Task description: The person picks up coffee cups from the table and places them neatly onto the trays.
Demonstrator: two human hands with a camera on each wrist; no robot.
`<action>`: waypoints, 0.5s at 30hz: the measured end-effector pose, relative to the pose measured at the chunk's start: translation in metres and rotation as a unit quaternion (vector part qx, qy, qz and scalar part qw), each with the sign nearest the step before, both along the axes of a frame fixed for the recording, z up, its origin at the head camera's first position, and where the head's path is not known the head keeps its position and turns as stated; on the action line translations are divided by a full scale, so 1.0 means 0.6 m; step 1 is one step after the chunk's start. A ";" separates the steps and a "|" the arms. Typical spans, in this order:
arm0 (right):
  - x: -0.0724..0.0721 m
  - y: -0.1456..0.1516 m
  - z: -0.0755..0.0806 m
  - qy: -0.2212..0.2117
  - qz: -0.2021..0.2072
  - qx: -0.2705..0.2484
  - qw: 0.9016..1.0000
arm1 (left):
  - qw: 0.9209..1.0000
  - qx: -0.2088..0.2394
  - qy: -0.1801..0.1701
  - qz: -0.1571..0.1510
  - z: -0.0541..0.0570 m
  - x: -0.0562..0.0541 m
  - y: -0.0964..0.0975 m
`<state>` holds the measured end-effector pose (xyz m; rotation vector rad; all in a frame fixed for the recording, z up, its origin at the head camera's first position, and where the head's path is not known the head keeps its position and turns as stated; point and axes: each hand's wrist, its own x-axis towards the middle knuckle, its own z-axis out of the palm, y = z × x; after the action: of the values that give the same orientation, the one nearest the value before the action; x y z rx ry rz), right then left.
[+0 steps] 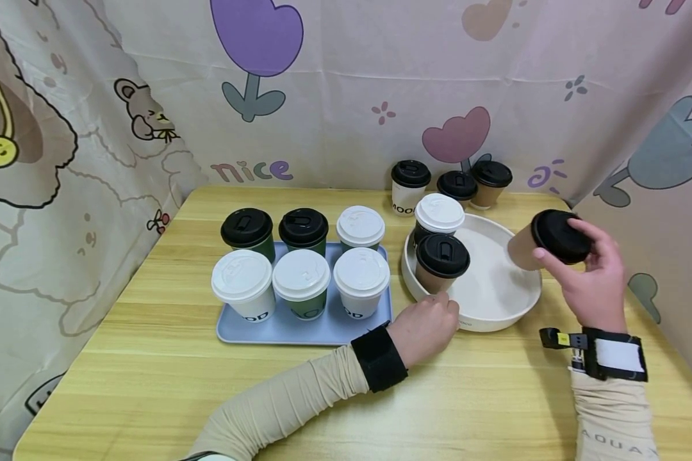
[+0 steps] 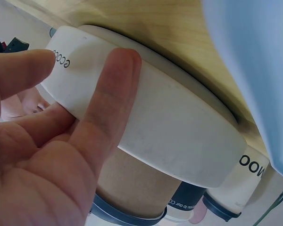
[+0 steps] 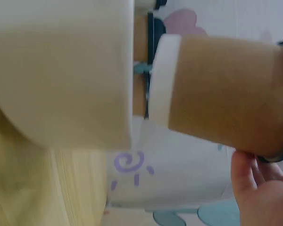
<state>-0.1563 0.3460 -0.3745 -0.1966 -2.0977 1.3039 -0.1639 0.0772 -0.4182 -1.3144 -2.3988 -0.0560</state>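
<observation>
Aloft, right hand [image 1: 598,278] grips brown cup [image 1: 521,250] near white bowl [image 1: 496,275]; left hand [image 1: 425,328], fingers extended, apparently touches bowl.

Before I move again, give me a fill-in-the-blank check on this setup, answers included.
The right hand holds a brown cup whose lid is ____.
The tray is coloured ____.
The tray's near row of three cups has ____ lids.
Behind the bowl, ____ black-lidded cups stand by the curtain.
Missing words: black; blue; white; three.
</observation>
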 end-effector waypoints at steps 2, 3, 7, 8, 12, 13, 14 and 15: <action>-0.001 -0.005 -0.002 -0.008 0.036 0.016 0.999 | 1.000 0.001 -0.007 0.000 0.001 -0.001 0.000; -0.002 -0.007 -0.004 -0.014 0.050 0.027 0.998 | 1.000 0.001 -0.009 0.000 0.001 -0.001 0.000; -0.004 -0.011 -0.009 -0.029 0.100 0.058 0.993 | 1.000 -0.002 -0.011 -0.001 0.002 -0.001 0.000; -0.004 -0.012 -0.011 -0.035 0.112 0.062 0.991 | 1.000 -0.002 -0.009 -0.001 0.003 -0.001 0.000; -0.001 -0.012 -0.014 -0.065 0.150 0.071 0.984 | 1.000 -0.003 -0.003 -0.002 0.004 0.001 -0.002; 0.000 -0.012 -0.015 -0.072 0.159 0.074 0.982 | 1.000 -0.002 -0.002 -0.002 0.004 0.001 -0.002; 0.001 -0.012 -0.015 -0.078 0.166 0.076 0.980 | 1.000 -0.002 -0.001 -0.001 0.004 0.002 -0.002; 0.001 -0.013 -0.015 -0.084 0.173 0.080 0.978 | 1.000 -0.002 0.000 -0.001 0.005 0.002 -0.002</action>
<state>-0.1557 0.3383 -0.3837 0.1399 -2.4492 1.3425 -0.1627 0.0760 -0.4154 -1.3189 -2.3994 -0.0512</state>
